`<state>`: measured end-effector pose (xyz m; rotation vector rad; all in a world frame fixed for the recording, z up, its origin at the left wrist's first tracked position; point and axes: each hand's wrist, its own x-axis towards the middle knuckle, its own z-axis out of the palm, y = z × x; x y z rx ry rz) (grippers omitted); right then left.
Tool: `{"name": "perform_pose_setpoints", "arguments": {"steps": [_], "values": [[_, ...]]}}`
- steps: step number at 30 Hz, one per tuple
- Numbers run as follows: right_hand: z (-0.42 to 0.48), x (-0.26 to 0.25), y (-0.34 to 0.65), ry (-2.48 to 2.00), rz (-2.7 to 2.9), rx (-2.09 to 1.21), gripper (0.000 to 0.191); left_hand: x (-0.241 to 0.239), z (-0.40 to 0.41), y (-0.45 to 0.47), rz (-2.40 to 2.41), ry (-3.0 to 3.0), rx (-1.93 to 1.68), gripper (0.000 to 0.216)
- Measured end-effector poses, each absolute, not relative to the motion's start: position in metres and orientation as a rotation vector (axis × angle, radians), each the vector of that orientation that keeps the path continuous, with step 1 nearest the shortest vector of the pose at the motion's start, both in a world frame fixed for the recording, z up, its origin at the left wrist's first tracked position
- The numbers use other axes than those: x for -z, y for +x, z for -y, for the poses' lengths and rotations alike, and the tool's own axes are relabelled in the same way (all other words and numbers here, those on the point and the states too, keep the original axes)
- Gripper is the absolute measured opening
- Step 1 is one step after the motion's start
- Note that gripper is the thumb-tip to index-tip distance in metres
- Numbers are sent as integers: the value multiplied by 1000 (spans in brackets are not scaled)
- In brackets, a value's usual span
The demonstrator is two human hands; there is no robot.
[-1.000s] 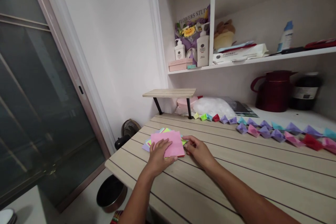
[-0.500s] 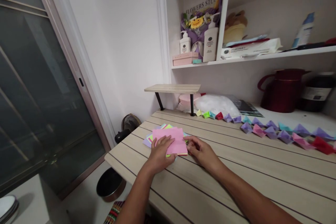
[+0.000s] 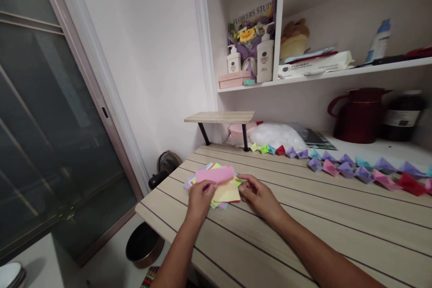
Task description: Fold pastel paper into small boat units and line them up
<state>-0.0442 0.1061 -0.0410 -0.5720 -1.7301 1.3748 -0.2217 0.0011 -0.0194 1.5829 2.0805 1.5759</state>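
- Pink paper sheet (image 3: 215,174): top of a loose paper stack (image 3: 221,205) on the slatted desk (image 3: 270,243), towards its left end; near edge raised, exposing a pale yellow sheet (image 3: 227,192).
- Left hand (image 3: 201,197): thumb and forefinger pinching the pink paper sheet by its near edge; other fingers curled, partly hidden.
- Right hand (image 3: 257,193): just right of the stack, fingers bent, forefinger extended to the paper's edge; cannot tell whether it grips anything.
- Paper stack, details: green, red, lilac and blue edges fanned unevenly; sheet count hidden by overlap.
- Desk room: slats extend between stack and left edge, and widely beyond the right forearm; far side bordered by folded paper pieces (image 3: 345,169) in rows, cut off at right.
- Small wooden riser (image 3: 219,117): black legs, far left corner of desk.
- Bouquet (image 3: 246,34): on the shelf, lettered "FLOWERS STUD", remainder obscured.
- Pump bottles (image 3: 265,59), two, white: label print too small to read.
- White packet (image 3: 313,65): dark round emblem; lettering illegible.
- Red jug (image 3: 359,116): beside a dark bottle (image 3: 403,118), pale label unreadable.
- Round pan (image 3: 145,244): on the floor, below the desk's left edge.
- White dishes (image 3: 11,273): lower left, cut off.
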Motion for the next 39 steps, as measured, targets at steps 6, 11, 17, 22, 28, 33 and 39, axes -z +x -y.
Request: {"name": "perform_pose_setpoints", "arguments": {"steps": [6,11,17,22,28,33,39], "values": [[-106,35,-43,-590,1548,-1449,42,8,7,-233,-2200,1174,-2166,32],[-101,28,-27,-615,1481,-1577,48,-12,22,-223,-2159,989,-2488,36],[-102,35,58,-699,1550,-1791,69,-29,26,-144,-1944,1566,-2123,21],[-119,38,139,-906,1411,-1523,73,-26,-9,-71,-1604,1949,-1505,18],[-116,15,178,-670,1184,-1698,42,-25,-70,-34,-1005,1176,-1361,36],[-117,5,196,-620,1077,-1849,46,-9,-91,-28,-870,938,-1396,48],[-110,-5,199,-697,1127,-1708,55,2,-90,-29,-861,892,-1354,48]]}}
